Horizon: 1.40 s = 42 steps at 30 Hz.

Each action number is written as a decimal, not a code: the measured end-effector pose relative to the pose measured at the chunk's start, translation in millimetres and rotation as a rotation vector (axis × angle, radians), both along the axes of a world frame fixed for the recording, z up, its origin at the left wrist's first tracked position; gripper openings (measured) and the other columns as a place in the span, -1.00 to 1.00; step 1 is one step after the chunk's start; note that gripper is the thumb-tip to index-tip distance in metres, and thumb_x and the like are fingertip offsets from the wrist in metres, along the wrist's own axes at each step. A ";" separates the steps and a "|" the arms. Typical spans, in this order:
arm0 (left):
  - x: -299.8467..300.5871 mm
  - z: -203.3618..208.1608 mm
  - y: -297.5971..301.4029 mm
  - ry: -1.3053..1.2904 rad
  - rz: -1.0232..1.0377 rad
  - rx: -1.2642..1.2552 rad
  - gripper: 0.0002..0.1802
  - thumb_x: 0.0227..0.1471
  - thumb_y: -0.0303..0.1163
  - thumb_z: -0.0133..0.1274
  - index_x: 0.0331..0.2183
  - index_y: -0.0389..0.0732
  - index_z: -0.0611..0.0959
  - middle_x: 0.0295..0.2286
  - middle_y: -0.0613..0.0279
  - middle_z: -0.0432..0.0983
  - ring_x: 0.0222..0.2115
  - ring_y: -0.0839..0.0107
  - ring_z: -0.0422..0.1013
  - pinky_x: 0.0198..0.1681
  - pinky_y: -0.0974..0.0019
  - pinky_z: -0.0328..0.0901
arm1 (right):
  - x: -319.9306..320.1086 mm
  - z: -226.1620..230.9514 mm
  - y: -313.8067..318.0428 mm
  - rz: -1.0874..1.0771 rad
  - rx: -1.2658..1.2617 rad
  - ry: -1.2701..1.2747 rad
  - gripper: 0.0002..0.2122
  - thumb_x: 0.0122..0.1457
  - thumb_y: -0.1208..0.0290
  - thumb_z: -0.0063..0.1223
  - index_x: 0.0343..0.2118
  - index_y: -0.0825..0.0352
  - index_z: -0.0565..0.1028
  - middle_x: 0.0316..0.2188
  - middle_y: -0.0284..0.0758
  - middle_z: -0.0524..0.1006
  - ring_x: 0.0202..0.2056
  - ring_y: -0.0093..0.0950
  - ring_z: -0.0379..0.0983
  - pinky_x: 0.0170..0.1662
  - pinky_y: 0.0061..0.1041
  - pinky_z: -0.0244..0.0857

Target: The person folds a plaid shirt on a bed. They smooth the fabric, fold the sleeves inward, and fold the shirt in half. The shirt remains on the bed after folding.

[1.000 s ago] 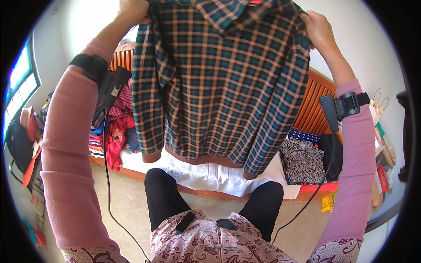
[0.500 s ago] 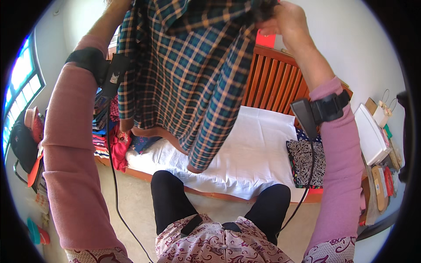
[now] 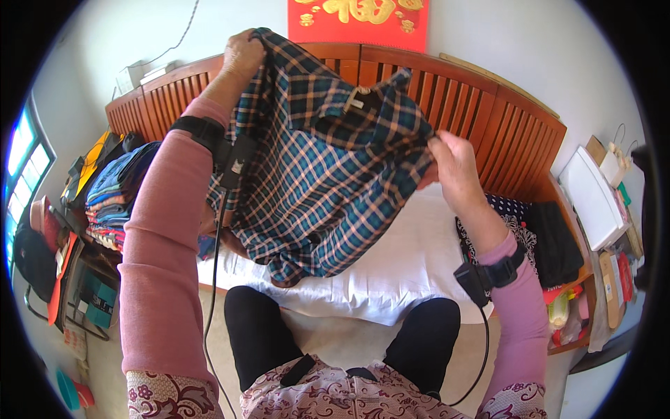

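Observation:
A plaid shirt (image 3: 328, 181) in dark green and navy with tan lines hangs between my two hands above the bed. My left hand (image 3: 244, 56) is closed on one shoulder, higher up and farther away. At the other shoulder, my right hand (image 3: 450, 157) pinches the cloth, lower and nearer to me. The collar faces up between them, with a pale label showing inside the neck. One sleeve droops toward the bed's front edge, and a brown lining shows at the lower hem. Beneath the shirt lies a white sheet (image 3: 419, 258) on the bed.
Folded clothes (image 3: 118, 192) are stacked at the left end of the bed. Black folded cloth (image 3: 555, 241) lies on the right, beside patterned pieces. A slatted wooden headboard (image 3: 453, 105) runs along the back. A white box (image 3: 593, 199) stands at far right. Cables hang from both my forearms.
The shirt and both hands have come lower in view, so the collar and left hand now show fully. My view has tilted up, revealing the headboard and red wall poster.

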State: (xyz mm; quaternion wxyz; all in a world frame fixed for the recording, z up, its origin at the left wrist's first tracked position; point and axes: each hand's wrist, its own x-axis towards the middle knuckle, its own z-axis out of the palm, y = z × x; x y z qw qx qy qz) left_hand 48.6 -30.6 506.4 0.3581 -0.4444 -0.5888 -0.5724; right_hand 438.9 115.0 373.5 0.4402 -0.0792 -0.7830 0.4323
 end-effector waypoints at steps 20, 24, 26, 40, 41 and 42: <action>-12.5 -83.9 240.6 -0.215 -0.291 -0.450 -0.63 0.16 -0.36 -0.11 -0.12 -0.24 0.71 -0.18 -0.21 0.62 -0.09 -0.08 0.53 0.04 0.10 0.39 | -41.0 -114.8 51.1 -0.268 -0.606 -0.191 -0.83 0.32 0.44 -0.15 -0.36 0.42 0.39 -0.59 -0.35 0.41 -0.70 -0.50 0.42 -0.71 -0.49 0.43; 7.0 -103.9 272.1 -0.190 -0.290 -0.594 -0.54 0.12 -0.35 -0.02 0.05 -0.27 0.58 0.05 -0.24 0.46 0.14 -0.07 0.35 0.21 0.11 0.28 | -37.1 -140.8 56.2 -0.321 -0.731 -0.263 -0.81 0.34 0.44 -0.19 -0.38 0.44 0.35 -0.62 -0.33 0.38 -0.75 -0.41 0.44 -0.73 -0.48 0.42; 21.1 -119.7 278.8 -0.122 -0.280 -0.804 -0.25 0.13 -0.32 0.11 0.29 -0.30 0.27 0.31 -0.22 0.07 0.32 -0.11 0.08 0.37 0.11 0.09 | -34.9 -152.7 59.5 -0.361 -0.781 -0.317 -0.79 0.34 0.44 -0.21 -0.41 0.44 0.33 -0.63 -0.29 0.39 -0.76 -0.34 0.48 -0.73 -0.46 0.41; -23.1 -266.9 54.1 0.029 -0.113 -0.837 -0.38 0.12 -0.46 0.15 0.20 -0.27 0.39 0.18 -0.17 0.32 0.21 -0.09 0.26 0.29 0.07 0.20 | -52.6 -165.3 88.9 -0.730 0.247 -0.648 -0.59 0.19 0.19 0.20 -0.15 0.49 0.43 -0.44 0.00 0.59 -0.39 -0.08 0.56 -0.26 -0.13 0.43; -20.0 -281.0 25.2 -0.025 -0.123 -0.853 -0.37 0.10 -0.49 0.15 0.20 -0.27 0.38 0.17 -0.15 0.32 0.22 -0.08 0.25 0.28 0.05 0.19 | -52.9 -165.1 94.1 -0.805 0.337 -0.764 -0.58 0.18 0.13 0.21 -0.20 0.49 0.46 -0.43 0.03 0.59 -0.36 0.00 0.55 -0.20 -0.10 0.41; -16.9 -293.3 -2.6 -0.036 -0.123 -0.847 -0.37 0.10 -0.49 0.15 0.20 -0.27 0.38 0.17 -0.14 0.32 0.21 -0.08 0.25 0.27 0.02 0.19 | -57.0 -166.5 101.4 -0.791 0.312 -0.821 -0.59 0.19 0.12 0.19 -0.27 0.49 0.47 -0.42 0.06 0.58 -0.36 0.04 0.53 -0.20 -0.10 0.41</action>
